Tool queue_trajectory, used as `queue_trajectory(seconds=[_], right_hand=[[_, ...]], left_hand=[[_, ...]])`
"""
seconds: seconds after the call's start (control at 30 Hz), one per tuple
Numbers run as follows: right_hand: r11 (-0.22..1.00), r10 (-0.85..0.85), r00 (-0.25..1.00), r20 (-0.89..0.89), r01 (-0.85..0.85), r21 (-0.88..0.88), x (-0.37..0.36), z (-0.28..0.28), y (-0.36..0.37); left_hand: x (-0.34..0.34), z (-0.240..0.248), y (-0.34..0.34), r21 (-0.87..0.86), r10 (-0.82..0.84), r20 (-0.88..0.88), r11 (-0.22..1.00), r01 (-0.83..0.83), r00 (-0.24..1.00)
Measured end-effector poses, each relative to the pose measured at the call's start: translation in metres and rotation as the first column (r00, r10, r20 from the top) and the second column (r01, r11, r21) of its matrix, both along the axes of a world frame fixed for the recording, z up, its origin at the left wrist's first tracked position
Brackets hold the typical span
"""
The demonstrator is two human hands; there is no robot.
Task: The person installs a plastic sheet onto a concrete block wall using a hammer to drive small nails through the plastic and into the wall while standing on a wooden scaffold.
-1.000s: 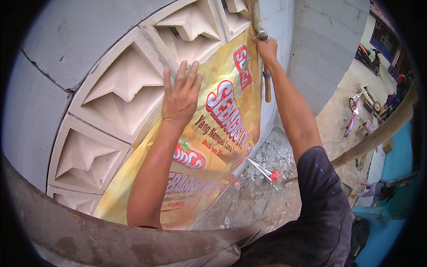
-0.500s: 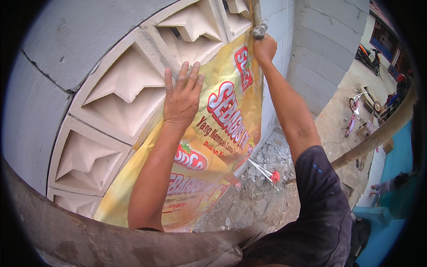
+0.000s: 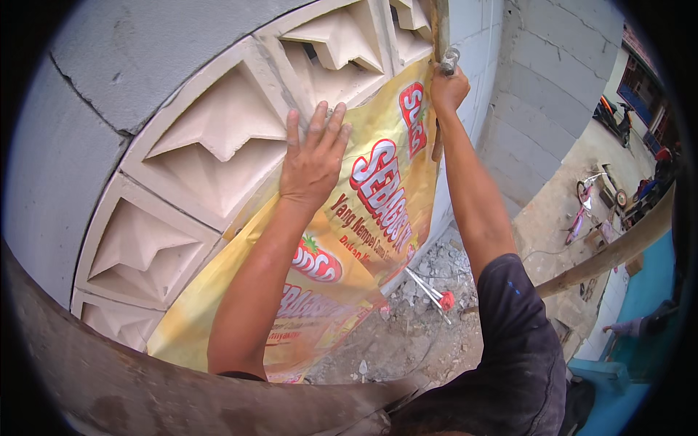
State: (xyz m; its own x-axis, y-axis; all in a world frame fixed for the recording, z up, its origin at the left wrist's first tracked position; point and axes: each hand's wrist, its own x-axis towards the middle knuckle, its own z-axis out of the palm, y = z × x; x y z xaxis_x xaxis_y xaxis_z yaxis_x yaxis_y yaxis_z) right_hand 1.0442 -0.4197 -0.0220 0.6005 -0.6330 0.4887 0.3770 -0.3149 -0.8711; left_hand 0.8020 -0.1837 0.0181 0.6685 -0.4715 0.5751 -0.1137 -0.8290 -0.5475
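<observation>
A yellow printed plastic sheet hangs over a row of cream breeze blocks with star-shaped relief. My left hand lies flat on the sheet's upper edge, its fingers stretched and slightly apart. A small grey spot shows between those fingertips, too small to name. At the sheet's top right corner, my right hand is closed around a hammer, gripped close to its metal head. Below that hand a short length of brown wood shows, probably its handle. An upright wooden strip runs above the right hand.
Grey block walls stand at the left and right. A thick wooden pole crosses in front of me. Rubble and white sticks with a red tip lie below. Farther right are a pink bicycle and another person's arm.
The view has shifted slightly, moving the scene to the right and a little down. The hammer head has tilted in my right hand, and a brown wooden length now shows below it.
</observation>
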Motion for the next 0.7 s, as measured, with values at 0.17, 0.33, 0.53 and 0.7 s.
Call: queue_trajectory(seconds=[0.17,0.33,0.53,0.7], right_hand=[[0.931,-0.128,0.991,0.048,0.136,-0.340,0.005,-0.002,-0.004],[0.983,0.186,0.981,-0.046,-0.186,0.002,0.014,0.000,-0.015],[0.743,0.414,0.908,0.070,-0.381,0.550,0.025,-0.003,-0.010],[0.957,0.181,0.973,-0.142,-0.141,0.254,-0.016,0.027,0.015]], left_hand=[[0.001,-0.001,0.003,-0.012,-0.006,0.000,1.000,0.006,1.000],[0.002,0.000,0.001,0.006,-0.007,0.005,1.000,0.007,1.000],[0.005,-0.002,-0.004,-0.032,-0.031,-0.014,0.999,0.031,0.999],[-0.002,-0.002,0.004,-0.023,-0.003,-0.015,1.000,0.002,1.000]])
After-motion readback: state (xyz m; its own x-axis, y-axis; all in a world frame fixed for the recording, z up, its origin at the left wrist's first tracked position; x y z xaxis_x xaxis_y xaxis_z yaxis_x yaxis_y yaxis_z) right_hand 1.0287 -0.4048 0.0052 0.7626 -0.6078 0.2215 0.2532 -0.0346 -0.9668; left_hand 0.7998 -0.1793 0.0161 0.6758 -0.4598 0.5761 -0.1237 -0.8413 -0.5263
